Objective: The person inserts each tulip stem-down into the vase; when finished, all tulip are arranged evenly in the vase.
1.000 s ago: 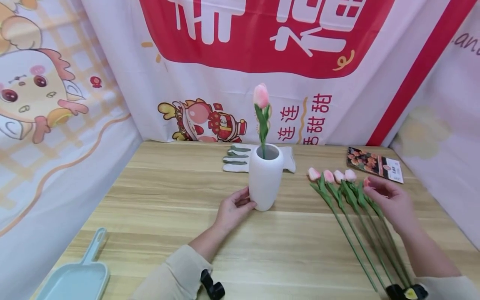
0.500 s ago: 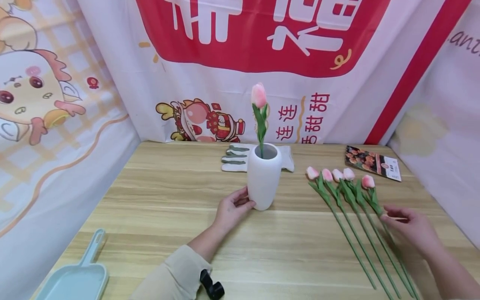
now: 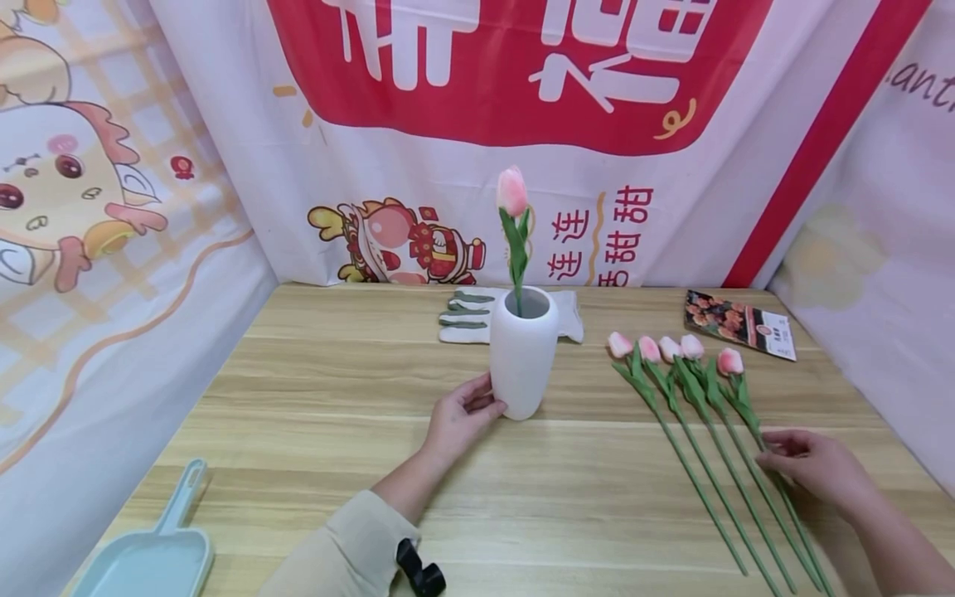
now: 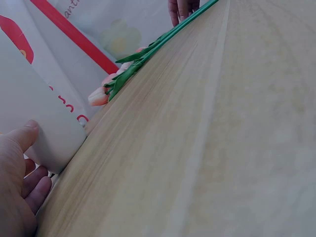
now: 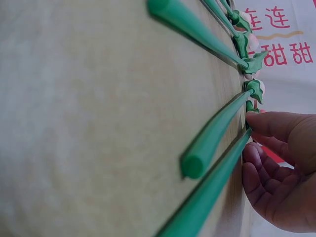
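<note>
A white vase [image 3: 524, 356] stands upright on the table with one pink tulip [image 3: 512, 192] in it. My left hand [image 3: 461, 423] grips the vase low on its left side, thumb in front, as the left wrist view also shows. To the right, several pink tulips [image 3: 671, 348] lie side by side, blooms pointing away from me. My right hand [image 3: 816, 466] is at the rightmost tulip [image 3: 729, 361], pinching its green stem between thumb and fingers below the leaves. In the right wrist view that stem [image 5: 212, 190] runs along the tabletop to the fingertips.
Behind the vase lies a white and grey-green glove [image 3: 470, 315]. A flower-printed packet [image 3: 739, 323] sits at the back right. A light blue dustpan [image 3: 152, 560] lies at the front left. Printed cloth [image 3: 477, 99] hangs along the table's back and sides.
My right hand has moved from the rightmost tulip's bloom down along its stem towards me, leaving the bloom in plain sight. The left hand stays on the vase.
</note>
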### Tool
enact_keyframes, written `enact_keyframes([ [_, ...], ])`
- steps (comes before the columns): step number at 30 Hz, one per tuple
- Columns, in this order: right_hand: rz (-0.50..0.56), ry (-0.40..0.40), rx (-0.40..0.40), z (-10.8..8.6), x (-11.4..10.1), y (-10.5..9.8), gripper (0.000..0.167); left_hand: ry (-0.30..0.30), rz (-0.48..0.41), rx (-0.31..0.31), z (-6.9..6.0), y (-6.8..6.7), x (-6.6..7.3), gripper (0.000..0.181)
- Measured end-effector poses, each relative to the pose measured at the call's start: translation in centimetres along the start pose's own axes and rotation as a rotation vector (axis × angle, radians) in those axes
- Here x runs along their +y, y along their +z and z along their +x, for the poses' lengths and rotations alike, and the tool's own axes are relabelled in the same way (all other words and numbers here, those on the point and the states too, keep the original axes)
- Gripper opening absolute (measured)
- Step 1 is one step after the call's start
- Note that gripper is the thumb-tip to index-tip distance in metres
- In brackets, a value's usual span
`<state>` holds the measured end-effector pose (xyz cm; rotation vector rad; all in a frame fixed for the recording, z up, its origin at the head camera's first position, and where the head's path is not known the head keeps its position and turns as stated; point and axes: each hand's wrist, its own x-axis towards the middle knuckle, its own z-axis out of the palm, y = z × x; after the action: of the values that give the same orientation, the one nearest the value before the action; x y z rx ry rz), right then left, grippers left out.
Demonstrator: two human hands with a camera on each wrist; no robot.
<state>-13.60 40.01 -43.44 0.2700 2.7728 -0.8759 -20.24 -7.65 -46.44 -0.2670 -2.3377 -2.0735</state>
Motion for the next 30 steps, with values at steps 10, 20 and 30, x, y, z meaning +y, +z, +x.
enact_keyframes([
  [10,-0.004,0.035,-0.023,0.4,0.2,0.0,0.068,-0.002,-0.017,0.005,-0.1,0.0,-0.2,0.051],
  [20,0.041,0.075,-0.011,0.0,-0.2,-0.6,0.063,0.008,-0.002,0.001,0.0,0.0,-0.2,0.05],
  [30,0.124,0.03,-0.039,-0.1,-1.4,-1.6,0.064,0.011,-0.006,-0.003,0.0,0.0,0.0,0.05],
])
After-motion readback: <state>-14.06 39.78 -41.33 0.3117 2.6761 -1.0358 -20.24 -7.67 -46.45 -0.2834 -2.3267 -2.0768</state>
